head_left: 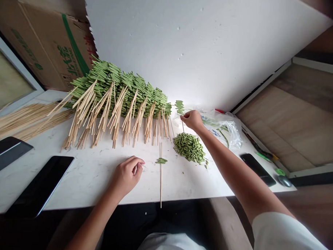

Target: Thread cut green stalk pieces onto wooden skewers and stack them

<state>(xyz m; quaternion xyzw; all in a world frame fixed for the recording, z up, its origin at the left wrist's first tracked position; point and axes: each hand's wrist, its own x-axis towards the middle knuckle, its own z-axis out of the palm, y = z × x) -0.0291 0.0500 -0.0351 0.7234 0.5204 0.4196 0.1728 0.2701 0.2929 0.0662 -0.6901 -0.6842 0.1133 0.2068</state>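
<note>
My right hand (pixel 192 119) pinches the stick of a skewer whose cut green bean pieces (pixel 179 107) lie beyond it, near the white board. My left hand (pixel 130 172) rests over the table with its fingers curled together; whatever may be inside them is hidden. Between the hands, a bare-ended stick (pixel 161 180) with a few green pieces (pixel 161 161) across it lies on the table. A heap of short cut beans (pixel 189 148) sits just below my right hand. Many filled skewers (pixel 110 87) are stacked at the back left, their sticks toward me.
Loose sticks (pixel 37 115) lie at the far left, near a cardboard box (pixel 51 45). Two dark devices (pixel 41 184) are at the left. A clear plastic bag (pixel 226 128), a black phone (pixel 257 169) and a knife-like tool (pixel 257 145) are at the right.
</note>
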